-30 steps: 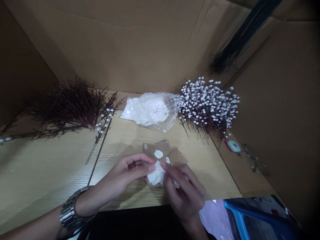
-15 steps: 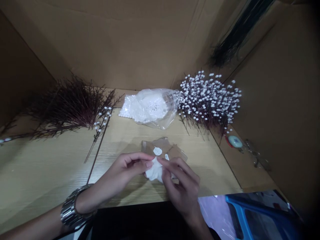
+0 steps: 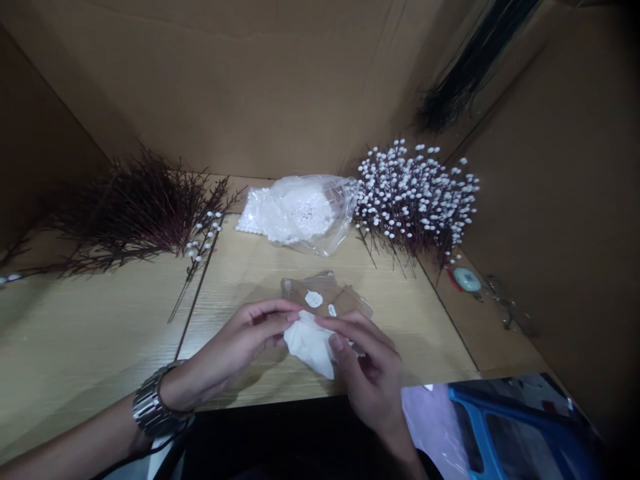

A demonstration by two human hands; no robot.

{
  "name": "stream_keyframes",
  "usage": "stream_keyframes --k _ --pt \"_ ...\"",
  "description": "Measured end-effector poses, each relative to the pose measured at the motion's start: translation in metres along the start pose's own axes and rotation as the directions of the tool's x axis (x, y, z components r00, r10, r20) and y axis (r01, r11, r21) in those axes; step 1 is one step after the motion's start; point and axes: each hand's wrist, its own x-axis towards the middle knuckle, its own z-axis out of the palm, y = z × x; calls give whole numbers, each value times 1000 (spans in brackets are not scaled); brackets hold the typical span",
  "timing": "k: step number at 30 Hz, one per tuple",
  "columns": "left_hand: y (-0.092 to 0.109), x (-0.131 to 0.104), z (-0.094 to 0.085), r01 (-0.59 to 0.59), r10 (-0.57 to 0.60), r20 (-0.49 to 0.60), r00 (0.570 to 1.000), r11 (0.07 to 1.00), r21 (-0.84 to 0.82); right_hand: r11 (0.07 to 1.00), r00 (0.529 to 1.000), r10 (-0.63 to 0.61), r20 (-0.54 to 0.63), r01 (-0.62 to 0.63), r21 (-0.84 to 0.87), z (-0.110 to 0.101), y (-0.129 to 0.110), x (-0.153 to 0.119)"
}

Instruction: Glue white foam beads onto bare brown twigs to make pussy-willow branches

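A crumpled white tissue is held between both hands over the near part of the table. My left hand, with a metal watch on its wrist, pinches the tissue's left upper edge between thumb and fingers. My right hand grips its right side, thumb on top. Just beyond the hands, and partly covered by them, lies a piece of brown cardboard with a white blob and a smaller white spot on it.
A clear bag of white beads lies at the back. Bare dark twigs are heaped left, beside one white-berried sprig. White-berried stems are bunched right, near a pale round object. A blue plastic frame sits lower right.
The tissue has been spread wider and hangs lower towards me. My right thumb has shifted onto its face, while my left hand keeps its pinch. The view has moved slightly.
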Motion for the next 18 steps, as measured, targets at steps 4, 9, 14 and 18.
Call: stream_keyframes --k 4,9,14,18 --pt "0 -1 0 24 -24 -2 1000 998 -61 996 996 82 23 -83 31 -1 -1 1" --pt "1 -2 1 62 -64 -31 997 996 -70 992 981 81 174 -96 79 -3 1 2" --pt "2 -5 -1 64 -57 60 997 990 -129 991 967 70 245 -97 97 -4 5 0" --pt "-5 -10 -7 74 -18 244 970 972 -222 982 968 120 219 -148 115 -6 5 -2"
